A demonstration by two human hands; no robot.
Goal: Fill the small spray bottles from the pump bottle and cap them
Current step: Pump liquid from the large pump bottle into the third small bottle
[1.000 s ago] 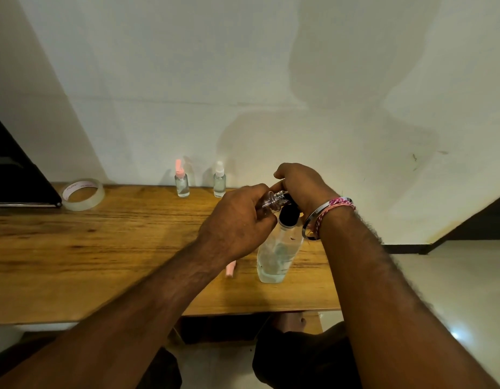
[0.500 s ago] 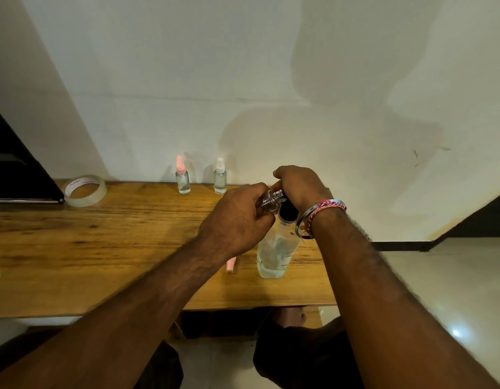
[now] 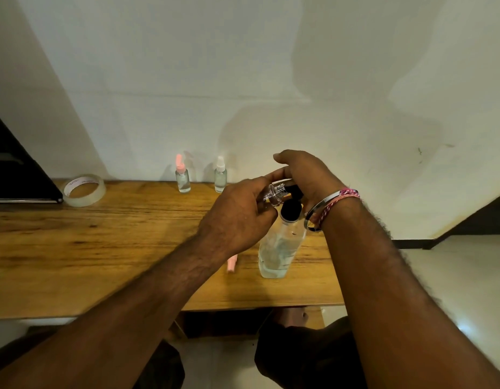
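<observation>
A clear pump bottle (image 3: 278,248) with a black pump head stands near the front right of the wooden table (image 3: 103,248). My left hand (image 3: 237,217) holds a small clear spray bottle (image 3: 274,192) tipped sideways, its open neck against the pump's nozzle. My right hand (image 3: 302,172) rests on top of the pump head, which it mostly hides. A pink spray cap (image 3: 232,263) lies on the table just left of the pump bottle. Two capped small bottles stand at the back by the wall: a pink-capped bottle (image 3: 182,178) and a white-capped bottle (image 3: 220,175).
A roll of clear tape (image 3: 84,190) lies at the back left beside a black flat object (image 3: 16,175). The table's right edge ends just past the pump bottle, with pale floor (image 3: 453,276) beyond. My knees show below the front edge.
My hands and the bottles have kept their hold. My right hand's fingers have lifted slightly above the pump head. The view has tilted a little.
</observation>
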